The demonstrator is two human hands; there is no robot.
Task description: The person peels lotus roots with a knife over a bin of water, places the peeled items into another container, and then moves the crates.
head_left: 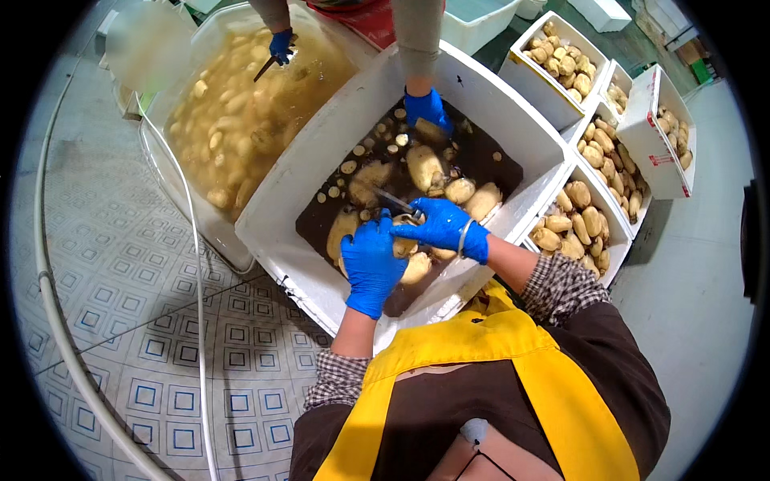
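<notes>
Here the left hand (370,268) grips a pale lotus root (405,247) over the white tub (321,144) while the right hand (439,224) pinches a knife (393,200) against it. Many roots (423,167) float untrimmed in the dark water, so much work seems left.

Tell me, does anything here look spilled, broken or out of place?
Nothing stands out. The left hand holds a pale root over the white tub of dark water while the right hand works a knife on it. The boxes of roots at the right sit upright, nothing spilled.
</notes>
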